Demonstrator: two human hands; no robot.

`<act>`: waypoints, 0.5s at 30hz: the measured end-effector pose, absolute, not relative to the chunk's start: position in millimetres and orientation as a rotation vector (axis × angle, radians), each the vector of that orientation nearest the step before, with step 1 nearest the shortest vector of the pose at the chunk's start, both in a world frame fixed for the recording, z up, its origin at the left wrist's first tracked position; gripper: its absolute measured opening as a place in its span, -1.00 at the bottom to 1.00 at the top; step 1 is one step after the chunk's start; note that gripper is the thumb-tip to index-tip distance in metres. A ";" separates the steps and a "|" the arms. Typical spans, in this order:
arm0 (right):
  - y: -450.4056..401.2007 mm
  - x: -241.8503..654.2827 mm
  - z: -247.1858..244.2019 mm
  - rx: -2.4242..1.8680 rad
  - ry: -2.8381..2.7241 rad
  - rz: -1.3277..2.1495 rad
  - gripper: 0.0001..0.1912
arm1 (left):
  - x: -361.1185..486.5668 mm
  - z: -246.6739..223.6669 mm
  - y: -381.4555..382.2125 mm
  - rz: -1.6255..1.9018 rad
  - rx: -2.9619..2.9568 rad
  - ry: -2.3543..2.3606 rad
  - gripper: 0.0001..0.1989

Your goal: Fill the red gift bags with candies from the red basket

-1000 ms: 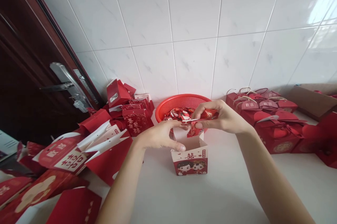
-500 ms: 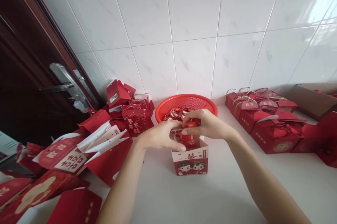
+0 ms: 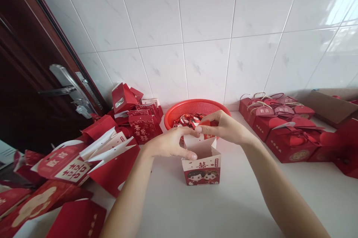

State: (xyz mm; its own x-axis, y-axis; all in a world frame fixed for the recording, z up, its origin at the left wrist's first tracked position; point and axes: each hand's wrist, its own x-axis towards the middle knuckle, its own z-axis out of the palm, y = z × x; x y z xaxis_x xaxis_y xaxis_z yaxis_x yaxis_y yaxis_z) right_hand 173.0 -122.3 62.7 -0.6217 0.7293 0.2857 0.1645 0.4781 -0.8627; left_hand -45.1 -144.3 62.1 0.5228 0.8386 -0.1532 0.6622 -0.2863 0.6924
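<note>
An open-topped gift box [image 3: 201,176], white above and red below with two cartoon faces, stands upright on the white tabletop. My left hand [image 3: 169,144] is closed around its left upper edge, thumb near the front rim and fingers reaching over behind. Above the back of the box my right hand [image 3: 225,128] pinches thumb and fingers together, its thumb tip by my left fingertips. Red shows between its fingers, but I cannot tell whether that is a packet or the basket behind. The pale inner walls show; the box's bottom is hidden.
Behind the box, a red plastic basket [image 3: 195,104] holds wrapped candies. Open and folded red boxes [image 3: 114,163] crowd the left side, near a dark door [image 3: 30,92]. Closed red gift boxes [image 3: 291,137] and a cardboard carton [image 3: 330,107] stand right. A tiled wall [image 3: 207,14] backs the table.
My right hand has risen a little. The red packet that showed under its fingers at the box's mouth is out of clear view. My left hand has barely moved.
</note>
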 end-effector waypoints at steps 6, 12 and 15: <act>-124.8 172.5 66.1 -0.710 -1.805 1.171 -0.73 | -45.9 60.9 -144.1 0.310 2.055 1.265 -0.29; -125.0 174.9 69.2 -0.467 -1.412 1.525 -0.84 | -45.9 59.9 -143.1 0.289 2.034 1.255 -0.30; -126.2 172.7 68.2 -0.489 -1.438 1.507 -0.82 | -46.0 59.6 -142.8 0.284 2.040 1.252 -0.31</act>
